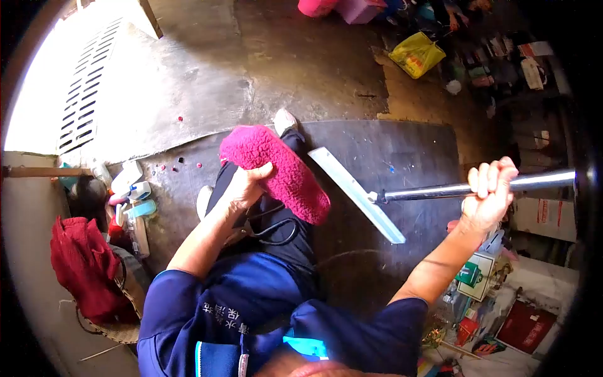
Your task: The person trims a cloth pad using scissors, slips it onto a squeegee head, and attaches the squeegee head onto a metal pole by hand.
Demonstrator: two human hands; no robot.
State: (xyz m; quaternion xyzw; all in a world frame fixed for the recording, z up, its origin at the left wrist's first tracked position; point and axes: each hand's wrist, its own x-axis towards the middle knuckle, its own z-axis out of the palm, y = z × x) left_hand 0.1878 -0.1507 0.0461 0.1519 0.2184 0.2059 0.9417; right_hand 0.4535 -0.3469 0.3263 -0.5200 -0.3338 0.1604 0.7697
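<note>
My left hand [246,187] is closed on the near edge of a fluffy magenta mop pad [286,173], thumb on top of the pile. The pad hangs over my legs, clear of the floor. On the right, my right hand [488,191] wraps round the shiny metal pole of a flat mop [433,190]. At the pole's end, a long pale mop head [357,196] with no pad on it is turned slantwise. A small gap separates its upper end from the magenta pad. The palm side of my left hand is hidden.
Bottles [135,191] and a basket with a dark red cloth [85,270] stand at the left. A yellow bag [417,54] lies at the back right. Cluttered shelves [502,69] line the right side. Small red bits [180,119] dot the floor near a metal grate [88,88].
</note>
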